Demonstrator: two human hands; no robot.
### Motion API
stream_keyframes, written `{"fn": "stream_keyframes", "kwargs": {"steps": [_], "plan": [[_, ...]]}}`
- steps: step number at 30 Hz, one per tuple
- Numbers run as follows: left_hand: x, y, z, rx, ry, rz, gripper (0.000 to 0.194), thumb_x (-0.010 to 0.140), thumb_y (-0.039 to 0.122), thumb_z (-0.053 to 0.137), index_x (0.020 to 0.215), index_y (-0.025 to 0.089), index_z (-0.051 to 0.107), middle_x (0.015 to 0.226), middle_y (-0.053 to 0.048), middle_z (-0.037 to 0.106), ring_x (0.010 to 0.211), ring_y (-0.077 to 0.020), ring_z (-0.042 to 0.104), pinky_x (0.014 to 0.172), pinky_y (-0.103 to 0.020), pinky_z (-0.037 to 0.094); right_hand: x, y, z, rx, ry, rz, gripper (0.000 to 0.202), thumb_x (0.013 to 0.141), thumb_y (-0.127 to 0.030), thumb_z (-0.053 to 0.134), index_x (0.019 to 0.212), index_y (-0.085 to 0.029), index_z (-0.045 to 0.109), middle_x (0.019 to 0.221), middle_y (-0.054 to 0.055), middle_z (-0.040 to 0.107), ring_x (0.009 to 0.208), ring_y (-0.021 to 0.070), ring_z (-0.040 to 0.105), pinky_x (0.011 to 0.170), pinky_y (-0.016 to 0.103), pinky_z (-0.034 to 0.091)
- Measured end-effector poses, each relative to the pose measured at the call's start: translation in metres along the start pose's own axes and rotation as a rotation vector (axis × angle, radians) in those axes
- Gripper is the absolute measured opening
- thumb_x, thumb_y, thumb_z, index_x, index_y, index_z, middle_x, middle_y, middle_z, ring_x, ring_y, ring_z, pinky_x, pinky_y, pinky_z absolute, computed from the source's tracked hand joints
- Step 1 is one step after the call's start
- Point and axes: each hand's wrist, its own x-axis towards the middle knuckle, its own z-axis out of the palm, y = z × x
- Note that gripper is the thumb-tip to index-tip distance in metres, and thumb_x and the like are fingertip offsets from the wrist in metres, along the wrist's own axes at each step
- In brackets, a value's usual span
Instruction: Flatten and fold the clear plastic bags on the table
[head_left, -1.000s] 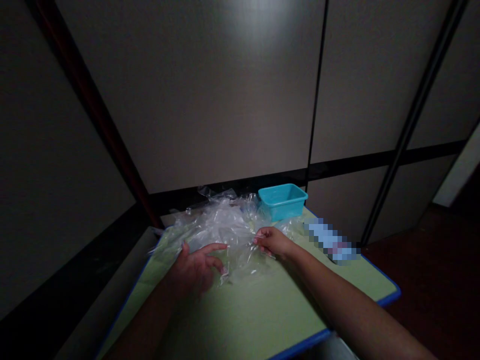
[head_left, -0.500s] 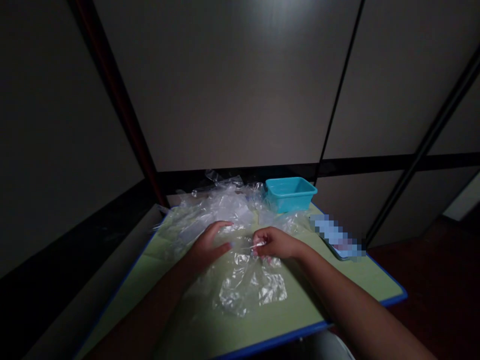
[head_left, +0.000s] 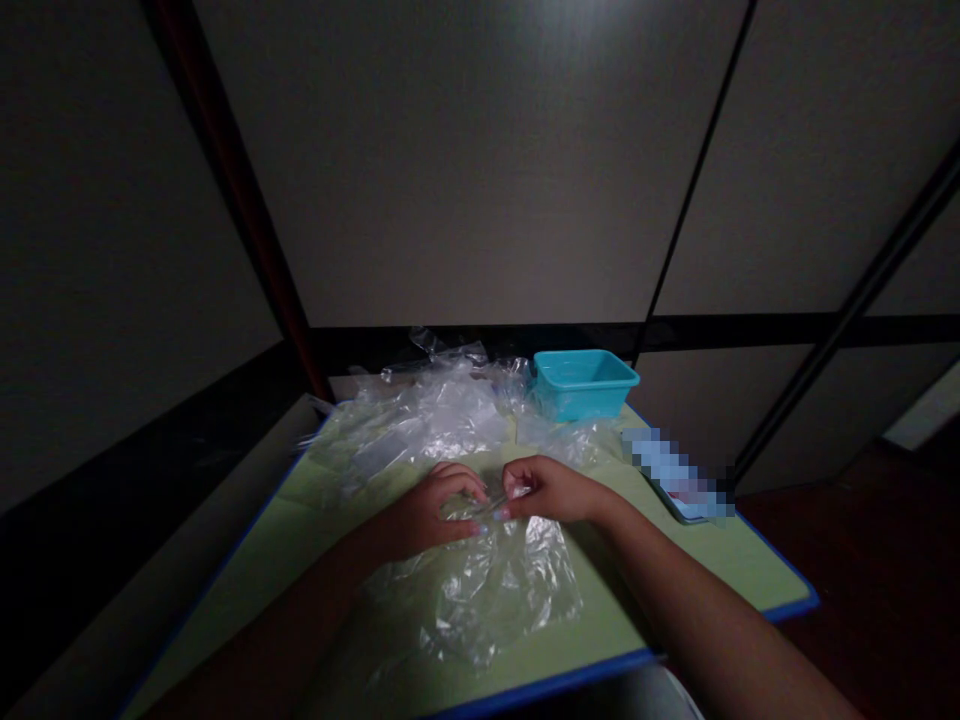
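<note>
A crumpled clear plastic bag [head_left: 502, 590] lies over the front middle of the green tabletop [head_left: 300, 560], its upper edge gathered between my two hands. My right hand [head_left: 544, 488] pinches that edge with thumb and fingers. Close beside it, my left hand [head_left: 442, 505] closes thumb and fingertips on the same edge from the left. The fingertips of both hands nearly meet. Behind them spreads a loose heap of clear plastic bags [head_left: 450, 410].
A turquoise plastic basket [head_left: 589, 405] stands at the back right, with more clear film by its foot. A flat, pixelated phone-like object [head_left: 679, 480] lies near the table's right edge. Cabinet panels [head_left: 480, 200] rise directly behind the table.
My left hand has moved in to the right and closed on the bag's edge; before, its fingers were apart. My right hand keeps its pinch. The bag is spread slightly lower toward the front.
</note>
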Motion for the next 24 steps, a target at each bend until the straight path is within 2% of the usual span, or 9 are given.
{"fn": "stream_keyframes", "kwargs": {"steps": [3, 6, 9, 12, 14, 17, 20, 24], "plan": [[-0.002, 0.003, 0.001, -0.105, -0.001, -0.049, 0.015, 0.073, 0.026, 0.066, 0.086, 0.021, 0.062, 0.102, -0.005, 0.061, 0.098, -0.0241, 0.053, 0.087, -0.033, 0.039, 0.0, 0.0, 0.0, 0.034, 0.007, 0.004, 0.029, 0.065, -0.035, 0.071, 0.069, -0.016, 0.049, 0.06, -0.006, 0.046, 0.055, 0.0076, 0.04, 0.051, 0.02, 0.032], [-0.003, 0.003, 0.0, -0.159, 0.018, -0.129, 0.017, 0.073, 0.024, 0.064, 0.089, 0.02, 0.06, 0.095, -0.004, 0.061, 0.087, -0.0217, 0.056, 0.079, -0.031, 0.042, -0.001, 0.0, -0.003, -0.027, 0.008, 0.024, 0.026, 0.066, -0.033, 0.07, 0.069, -0.016, 0.051, 0.061, -0.006, 0.049, 0.056, 0.0089, 0.044, 0.053, 0.021, 0.034], [-0.002, 0.001, -0.001, -0.052, 0.068, -0.149, 0.01, 0.07, 0.024, 0.063, 0.078, 0.02, 0.059, 0.086, -0.003, 0.061, 0.081, -0.0209, 0.054, 0.074, -0.03, 0.042, -0.002, 0.001, -0.006, -0.216, -0.009, 0.058, 0.021, 0.063, -0.027, 0.071, 0.067, -0.016, 0.053, 0.06, -0.005, 0.052, 0.056, 0.0092, 0.045, 0.052, 0.02, 0.033], [0.0, -0.004, -0.002, 0.111, 0.139, -0.127, 0.017, 0.063, 0.023, 0.068, 0.065, 0.02, 0.052, 0.092, -0.004, 0.06, 0.092, -0.0246, 0.05, 0.082, -0.033, 0.038, -0.003, 0.003, -0.007, -0.389, -0.013, 0.065, 0.021, 0.061, -0.023, 0.074, 0.066, -0.016, 0.055, 0.061, -0.005, 0.054, 0.057, 0.0094, 0.046, 0.052, 0.02, 0.032], [0.0, -0.009, -0.002, 0.194, 0.165, -0.121, 0.023, 0.058, 0.023, 0.072, 0.064, 0.021, 0.049, 0.096, -0.004, 0.059, 0.097, -0.0261, 0.047, 0.085, -0.035, 0.036, -0.003, 0.003, -0.007, -0.412, -0.002, 0.063, 0.021, 0.063, -0.025, 0.074, 0.068, -0.016, 0.056, 0.062, -0.005, 0.055, 0.058, 0.0097, 0.047, 0.053, 0.019, 0.032], [0.0, -0.015, -0.001, 0.265, 0.202, -0.143, 0.027, 0.056, 0.026, 0.073, 0.066, 0.021, 0.048, 0.097, -0.004, 0.058, 0.097, -0.0264, 0.045, 0.084, -0.035, 0.035, -0.002, 0.001, -0.008, -0.524, 0.08, 0.085, 0.015, 0.071, -0.025, 0.067, 0.069, -0.015, 0.056, 0.061, -0.004, 0.052, 0.058, 0.0095, 0.044, 0.052, 0.019, 0.031], [0.001, -0.02, -0.001, 0.243, 0.226, -0.169, 0.022, 0.062, 0.031, 0.069, 0.067, 0.022, 0.05, 0.092, -0.003, 0.058, 0.095, -0.0257, 0.046, 0.083, -0.034, 0.035, -0.001, 0.0, -0.01, -0.653, 0.142, 0.118, 0.011, 0.074, -0.019, 0.062, 0.066, -0.015, 0.055, 0.06, -0.003, 0.051, 0.057, 0.0094, 0.042, 0.052, 0.02, 0.028], [0.001, -0.023, -0.005, 0.231, 0.28, -0.161, 0.015, 0.076, 0.034, 0.057, 0.067, 0.022, 0.052, 0.078, -0.002, 0.056, 0.084, -0.0238, 0.049, 0.083, -0.036, 0.034, 0.0, 0.001, -0.011, -0.705, 0.151, 0.149, 0.01, 0.069, -0.015, 0.065, 0.064, -0.015, 0.057, 0.059, -0.002, 0.053, 0.055, 0.0098, 0.042, 0.052, 0.022, 0.026]]}}
